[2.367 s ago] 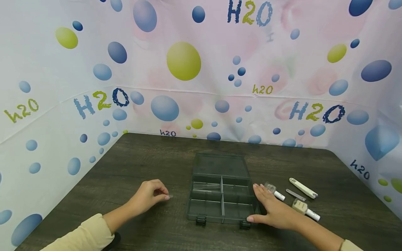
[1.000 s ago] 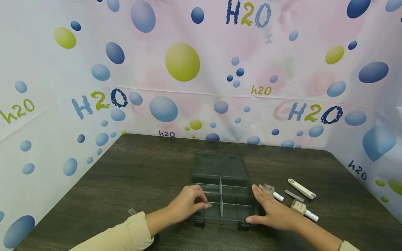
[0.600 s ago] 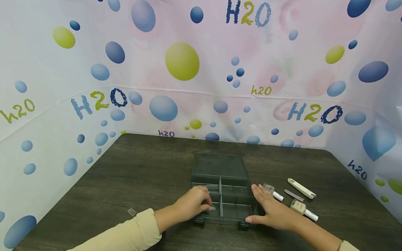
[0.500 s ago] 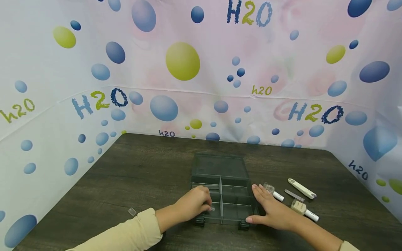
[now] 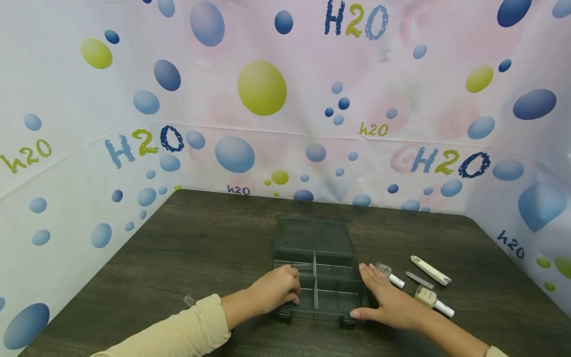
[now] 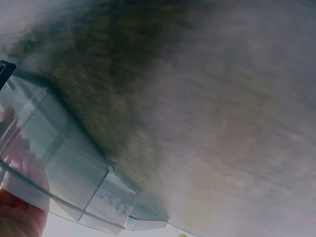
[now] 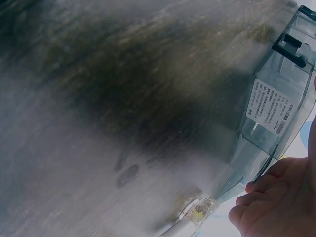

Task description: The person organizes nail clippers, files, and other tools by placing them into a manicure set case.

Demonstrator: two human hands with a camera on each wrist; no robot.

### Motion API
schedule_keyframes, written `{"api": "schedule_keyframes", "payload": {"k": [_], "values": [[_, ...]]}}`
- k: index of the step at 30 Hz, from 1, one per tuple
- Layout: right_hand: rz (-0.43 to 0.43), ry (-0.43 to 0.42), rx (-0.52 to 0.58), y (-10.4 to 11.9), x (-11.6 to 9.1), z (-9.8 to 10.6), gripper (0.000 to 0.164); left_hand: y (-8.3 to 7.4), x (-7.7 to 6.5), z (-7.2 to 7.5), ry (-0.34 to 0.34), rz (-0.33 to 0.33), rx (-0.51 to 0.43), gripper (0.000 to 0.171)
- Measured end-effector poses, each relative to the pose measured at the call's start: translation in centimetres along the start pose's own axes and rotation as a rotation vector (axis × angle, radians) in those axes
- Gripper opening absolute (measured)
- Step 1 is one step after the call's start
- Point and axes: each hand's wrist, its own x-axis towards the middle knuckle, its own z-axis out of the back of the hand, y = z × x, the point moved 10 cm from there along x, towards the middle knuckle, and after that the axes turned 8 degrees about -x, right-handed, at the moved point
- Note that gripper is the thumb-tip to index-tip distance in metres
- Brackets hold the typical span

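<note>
- tons of room back-left on the table (image 5: 209,233)
- left hand (image 5: 275,288) plugs the box's (image 5: 337,299) front-left compartment (image 5: 307,297)
- right hand (image 5: 388,301) plus two bottles (image 5: 426,296) crowd its right side

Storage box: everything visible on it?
The storage box is smoky, see-through and plastic-looking, on the table, its lid folded back. Dividers make four compartments; a thin clear piece lies in the back left. Two dark latches line the front; a printed white label shows. The right hand rests against its right side; the left hand reaches over the front left compartment.
</note>
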Motion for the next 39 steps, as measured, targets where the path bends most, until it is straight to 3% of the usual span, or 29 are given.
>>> {"api": "schedule_keyframes", "payload": {"k": [9, 18, 30, 39], "values": [[0.006, -0.008, -0.002, 0.1, 0.0, 0.1, 0.099, 0.3, -0.3, 0.7, -0.043, 0.015, -0.111, 0.009], [0.007, -0.014, -0.014, 0.1, 0.0, 0.1, 0.1, 1.6, -1.2, 3.8, -0.234, 0.079, -0.216, 0.011], [0.009, -0.009, -0.008, 0.2, 0.0, 0.0, 0.101, 4.1, -5.3, 6.8, -0.403, 0.162, -0.175, 0.009], [0.009, -0.011, -0.011, 0.1, 0.0, 0.0, 0.101, 6.0, -8.1, 7.7, -0.449, 0.217, -0.134, 0.004]]}}
